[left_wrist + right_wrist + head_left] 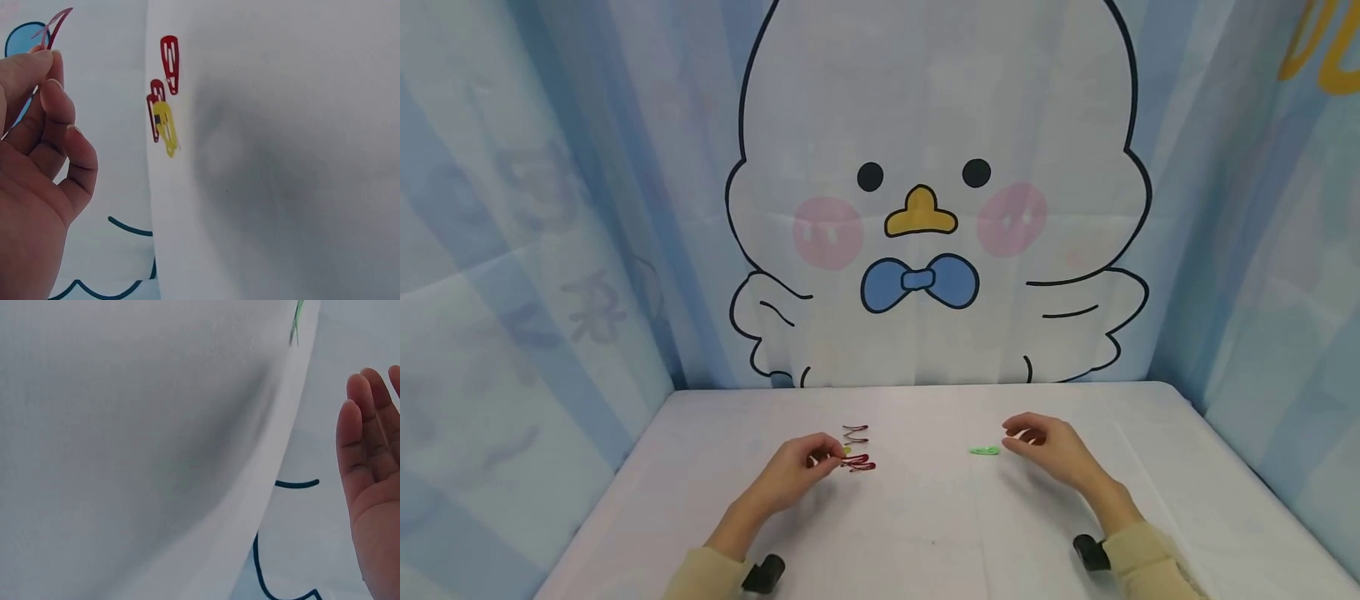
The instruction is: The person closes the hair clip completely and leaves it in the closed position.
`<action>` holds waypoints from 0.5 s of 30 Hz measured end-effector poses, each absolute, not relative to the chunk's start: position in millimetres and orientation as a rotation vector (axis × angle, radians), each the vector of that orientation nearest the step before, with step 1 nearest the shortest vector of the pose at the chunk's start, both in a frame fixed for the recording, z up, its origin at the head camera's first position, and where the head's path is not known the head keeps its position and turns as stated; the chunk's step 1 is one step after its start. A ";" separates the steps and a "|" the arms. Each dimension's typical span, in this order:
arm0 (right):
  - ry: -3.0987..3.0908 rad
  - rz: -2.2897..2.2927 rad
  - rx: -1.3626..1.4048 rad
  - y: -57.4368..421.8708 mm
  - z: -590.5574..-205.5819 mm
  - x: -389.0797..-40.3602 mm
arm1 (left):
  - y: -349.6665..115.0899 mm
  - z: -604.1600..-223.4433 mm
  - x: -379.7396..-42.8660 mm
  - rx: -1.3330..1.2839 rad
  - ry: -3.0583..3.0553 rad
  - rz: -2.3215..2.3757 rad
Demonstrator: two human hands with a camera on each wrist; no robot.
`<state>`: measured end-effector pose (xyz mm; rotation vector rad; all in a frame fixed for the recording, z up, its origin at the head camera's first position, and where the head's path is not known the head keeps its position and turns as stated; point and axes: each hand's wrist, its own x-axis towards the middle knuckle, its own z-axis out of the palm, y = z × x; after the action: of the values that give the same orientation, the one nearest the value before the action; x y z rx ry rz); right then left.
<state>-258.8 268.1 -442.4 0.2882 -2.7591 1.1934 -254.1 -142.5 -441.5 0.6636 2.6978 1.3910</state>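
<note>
A red snap hair clip (60, 26), sprung apart, is pinched between the thumb and fingers of my left hand (799, 469). On the white table near that hand lie another red hair clip (170, 65) and a yellow hair clip (167, 128), which overlaps two more red ones. My right hand (1052, 450) hovers over the right part of the table with nothing in its grasp, its fingers loosely bent. Just left of its fingertips is a green hair clip (984, 451). The right wrist view catches only a sliver of the green clip at its top edge.
The white-covered table (925, 533) ends at a backdrop (917, 333) printed with a cartoon bird. Pale blue curtains hang on both sides. A black wrist device (763, 574) sits at the left cuff, and another black device (1090, 552) at the right cuff.
</note>
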 end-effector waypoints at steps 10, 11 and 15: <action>-2.690 1.222 0.318 259.6 -435.2 -249.1 | -130.4 -433.6 -249.5 0.719 2.663 1.461; -2.680 1.223 0.326 258.8 -434.7 -248.1 | -129.1 -433.0 -249.3 0.721 2.659 1.467; -2.639 1.248 0.343 253.7 -432.9 -244.0 | -123.7 -431.6 -249.6 0.734 2.649 1.486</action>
<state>-244.0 253.7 -432.9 0.3430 -2.6394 1.2477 -249.6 -123.7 -431.6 0.7345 2.6487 1.4858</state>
